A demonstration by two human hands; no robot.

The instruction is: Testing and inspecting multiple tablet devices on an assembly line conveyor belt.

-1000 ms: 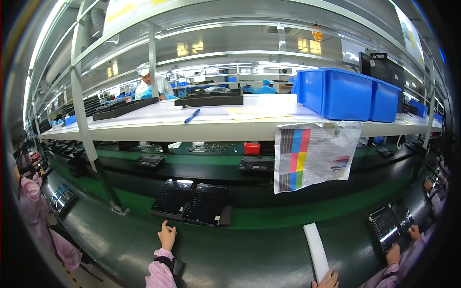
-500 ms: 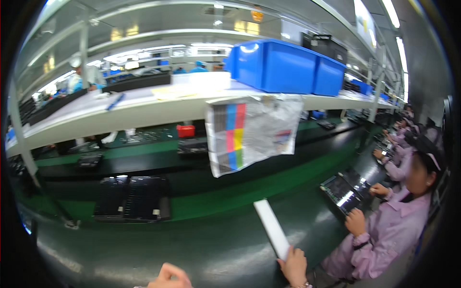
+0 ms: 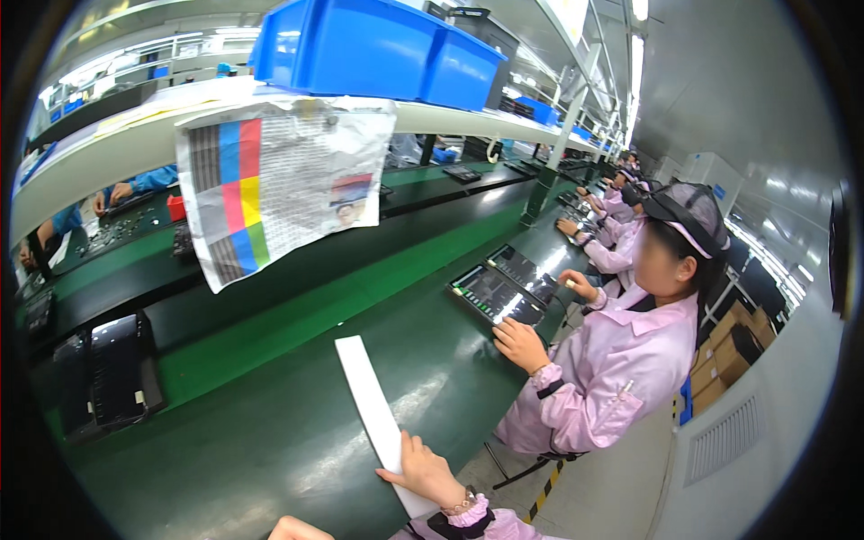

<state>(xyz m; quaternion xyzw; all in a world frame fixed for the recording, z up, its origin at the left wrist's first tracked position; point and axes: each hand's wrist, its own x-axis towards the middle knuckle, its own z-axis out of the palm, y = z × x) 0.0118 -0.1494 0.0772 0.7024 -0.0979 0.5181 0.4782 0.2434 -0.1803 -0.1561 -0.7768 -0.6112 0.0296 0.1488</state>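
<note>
A long white strip (image 3: 367, 382) lies slantwise on the dark green bench (image 3: 270, 423), its far end pointing away and to the left. My right hand (image 3: 427, 470) is closed over its near part, thumb on the left side and fingers across the top. What the strip is made of does not show. Of my left hand (image 3: 299, 529) only a small piece appears at the lower edge, with its fingers hidden. At the left, a black panel-like device (image 3: 115, 373) with a shiny face rests on the bench by the green belt strip.
To my right, a co-worker in pink (image 3: 612, 369) handles a black device with a circuit board (image 3: 504, 288). More people sit farther along. Blue bins (image 3: 378, 49) stand on the shelf above, and a printed sheet with colour blocks (image 3: 288, 189) hangs from its edge.
The view has swung to the right, so the shelf, sheet and co-worker appear farther left. My right hand stays on the white strip; less of my left hand shows.
</note>
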